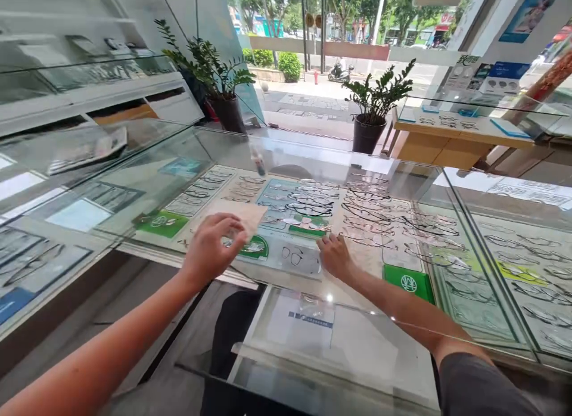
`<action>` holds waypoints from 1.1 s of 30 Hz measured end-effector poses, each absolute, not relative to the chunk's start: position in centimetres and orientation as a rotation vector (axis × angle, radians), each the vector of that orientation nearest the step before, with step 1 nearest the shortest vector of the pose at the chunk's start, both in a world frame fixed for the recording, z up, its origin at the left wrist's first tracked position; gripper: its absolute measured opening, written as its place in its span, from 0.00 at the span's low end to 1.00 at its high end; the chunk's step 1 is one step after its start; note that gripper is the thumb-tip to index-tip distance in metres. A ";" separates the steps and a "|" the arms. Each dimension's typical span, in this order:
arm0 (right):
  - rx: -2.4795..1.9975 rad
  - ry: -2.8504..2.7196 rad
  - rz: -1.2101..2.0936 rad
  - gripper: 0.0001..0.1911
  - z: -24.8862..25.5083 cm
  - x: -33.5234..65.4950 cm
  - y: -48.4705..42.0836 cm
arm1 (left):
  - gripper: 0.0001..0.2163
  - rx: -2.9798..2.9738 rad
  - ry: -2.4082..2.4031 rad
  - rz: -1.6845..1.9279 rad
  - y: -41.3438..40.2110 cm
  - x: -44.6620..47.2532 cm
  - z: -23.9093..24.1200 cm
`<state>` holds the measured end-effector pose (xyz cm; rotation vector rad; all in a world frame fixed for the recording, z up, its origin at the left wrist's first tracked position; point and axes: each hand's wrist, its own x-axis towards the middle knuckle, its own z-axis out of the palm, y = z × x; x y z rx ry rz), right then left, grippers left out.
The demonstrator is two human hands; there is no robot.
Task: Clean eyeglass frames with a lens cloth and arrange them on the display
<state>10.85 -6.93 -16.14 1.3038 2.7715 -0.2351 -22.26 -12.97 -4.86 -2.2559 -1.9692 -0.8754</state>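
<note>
In the head view, you stand at a glass display table (313, 157) with rows of eyeglass frames (313, 198) laid out beneath its top. Your left hand (217, 243) is raised over the near side, fingers curled and thumb close to the index finger. A pale sheet (254, 215) shows just past those fingers, its free corner pointing away to the right; you cannot tell from here whether the hand grips it or merely covers part of it. Your right hand (335, 255) is low over the glass, fingers bent, the back of the hand upward; its fingertips are partly hidden, so whether they pinch anything cannot be told.

Between your two hands is a single pair of thin-rimmed glasses (292, 256). It lies to the left of your right hand and to the right of your left hand, with the right hand nearer. Its long axis runs roughly left to right, across your line of reach. Whether it rests on top of the glass or under it is unclear.

A green card (257, 247) lies just beside your left hand, and another green card (409, 283) lies right of your right hand, near its forearm.
</note>
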 end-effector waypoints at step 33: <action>0.950 2.686 -1.133 0.10 -1.9 14.8 -24.3 | 0.14 -2.318 -2.309 -0.140 -7.5 -18.0 -0.4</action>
